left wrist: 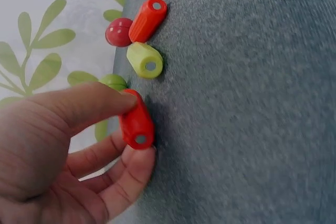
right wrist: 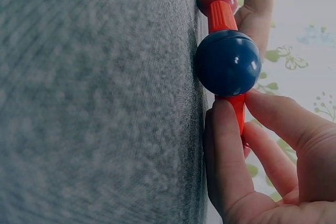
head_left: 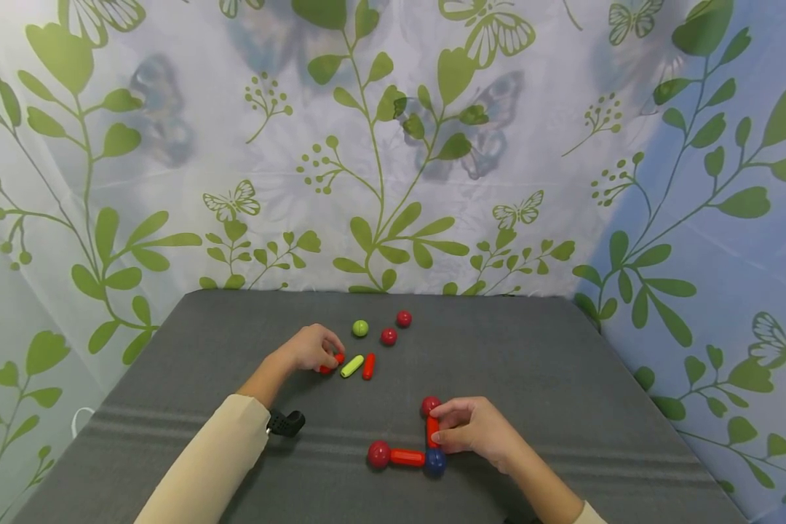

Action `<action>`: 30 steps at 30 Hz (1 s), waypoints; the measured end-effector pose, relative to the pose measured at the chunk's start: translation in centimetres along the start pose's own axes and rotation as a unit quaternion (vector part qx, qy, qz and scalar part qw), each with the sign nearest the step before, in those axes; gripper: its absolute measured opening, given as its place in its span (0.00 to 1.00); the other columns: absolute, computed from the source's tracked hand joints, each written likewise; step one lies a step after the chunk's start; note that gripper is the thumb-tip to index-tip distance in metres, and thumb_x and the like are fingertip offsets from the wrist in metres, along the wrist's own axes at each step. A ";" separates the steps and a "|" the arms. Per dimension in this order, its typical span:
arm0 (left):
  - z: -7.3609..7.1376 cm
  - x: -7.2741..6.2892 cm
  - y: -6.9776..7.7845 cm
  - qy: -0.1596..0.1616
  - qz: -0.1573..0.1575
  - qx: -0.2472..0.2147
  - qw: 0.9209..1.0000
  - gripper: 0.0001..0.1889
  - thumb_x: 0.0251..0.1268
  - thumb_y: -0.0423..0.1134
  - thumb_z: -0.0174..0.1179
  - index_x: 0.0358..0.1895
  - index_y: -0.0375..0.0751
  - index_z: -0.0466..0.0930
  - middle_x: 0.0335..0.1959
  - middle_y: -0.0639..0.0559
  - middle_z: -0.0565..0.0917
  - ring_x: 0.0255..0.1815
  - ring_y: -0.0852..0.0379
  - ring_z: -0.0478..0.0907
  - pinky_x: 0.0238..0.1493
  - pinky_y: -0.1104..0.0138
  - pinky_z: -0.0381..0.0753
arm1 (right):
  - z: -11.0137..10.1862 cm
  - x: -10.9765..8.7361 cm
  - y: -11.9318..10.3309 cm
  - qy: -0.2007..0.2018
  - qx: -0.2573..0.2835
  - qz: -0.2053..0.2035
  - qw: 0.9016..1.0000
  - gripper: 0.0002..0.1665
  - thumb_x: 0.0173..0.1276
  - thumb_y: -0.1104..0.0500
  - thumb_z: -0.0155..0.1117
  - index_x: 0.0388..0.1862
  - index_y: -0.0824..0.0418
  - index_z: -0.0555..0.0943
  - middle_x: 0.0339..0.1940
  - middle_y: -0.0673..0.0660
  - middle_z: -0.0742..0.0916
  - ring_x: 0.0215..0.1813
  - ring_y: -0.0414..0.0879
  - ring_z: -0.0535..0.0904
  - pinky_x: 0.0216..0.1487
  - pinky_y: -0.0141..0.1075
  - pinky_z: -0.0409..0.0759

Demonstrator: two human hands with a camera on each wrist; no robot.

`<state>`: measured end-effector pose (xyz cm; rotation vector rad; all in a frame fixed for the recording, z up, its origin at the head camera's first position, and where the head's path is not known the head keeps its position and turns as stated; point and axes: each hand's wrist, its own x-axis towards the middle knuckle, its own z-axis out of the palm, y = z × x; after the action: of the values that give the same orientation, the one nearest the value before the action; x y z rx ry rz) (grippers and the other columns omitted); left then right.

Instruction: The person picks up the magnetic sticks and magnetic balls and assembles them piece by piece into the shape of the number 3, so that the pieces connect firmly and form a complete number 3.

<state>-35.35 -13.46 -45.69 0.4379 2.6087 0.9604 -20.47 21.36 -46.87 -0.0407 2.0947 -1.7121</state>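
My left hand (head_left: pixel 312 348) pinches a red magnetic rod (left wrist: pixel 137 121) between thumb and fingers, low over the far-left part of the table. A yellow-green rod (head_left: pixel 351 366) and another red rod (head_left: pixel 369 366) lie just right of it. At the near side, my right hand (head_left: pixel 477 431) grips the upright arm of an L-shaped piece, a red rod (head_left: pixel 431 429). That rod joins a dark red ball (head_left: pixel 430 406) at its far end to a blue ball (right wrist: pixel 228 62) at the corner. From the blue ball a second red rod (head_left: pixel 407 458) runs left to another red ball (head_left: pixel 379 454).
Beyond the loose rods sit a green ball (head_left: pixel 360 328) and two red balls, one nearer (head_left: pixel 388 336) and one farther (head_left: pixel 404 318). The grey table (head_left: pixel 530 349) ends at a leaf-patterned curtain (head_left: pixel 380 145) at the back and sides.
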 end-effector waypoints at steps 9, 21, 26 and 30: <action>0.3 -0.5 -1.5 0.039 0.022 -0.103 0.994 0.13 0.65 0.32 0.68 0.52 0.41 0.86 0.39 0.46 0.85 0.28 0.54 0.83 0.34 0.62 0.86 | 0.0 0.1 0.2 -0.002 -0.002 -0.001 1.000 0.28 0.57 0.68 0.79 0.58 0.70 0.83 0.35 0.56 0.87 0.36 0.45 0.87 0.44 0.44 0.89; 2.2 -0.7 1.0 0.042 0.066 -0.262 0.962 0.19 0.67 0.32 0.67 0.60 0.35 0.81 0.48 0.40 0.84 0.41 0.52 0.86 0.45 0.57 0.89 | -0.1 0.1 0.2 -0.002 -0.002 -0.006 1.000 0.28 0.57 0.68 0.79 0.57 0.71 0.83 0.36 0.56 0.87 0.37 0.46 0.87 0.44 0.44 0.89; 3.8 -0.4 2.8 0.035 0.066 -0.300 0.951 0.17 0.66 0.31 0.67 0.58 0.37 0.83 0.49 0.41 0.83 0.41 0.52 0.85 0.46 0.57 0.89 | -0.1 0.2 0.2 -0.004 -0.004 -0.004 1.000 0.28 0.57 0.67 0.79 0.57 0.70 0.83 0.36 0.57 0.87 0.37 0.46 0.87 0.44 0.44 0.89; 5.0 -0.1 3.7 0.025 0.066 -0.333 0.940 0.18 0.66 0.29 0.67 0.59 0.33 0.81 0.50 0.40 0.82 0.41 0.52 0.85 0.46 0.56 0.89 | -0.1 0.2 0.2 -0.004 -0.006 -0.005 1.000 0.28 0.57 0.67 0.79 0.57 0.70 0.83 0.35 0.56 0.87 0.36 0.46 0.87 0.44 0.44 0.89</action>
<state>-32.60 -7.98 -46.78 0.4052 2.1199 1.8168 -20.63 21.44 -47.10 -0.0612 2.1021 -1.7028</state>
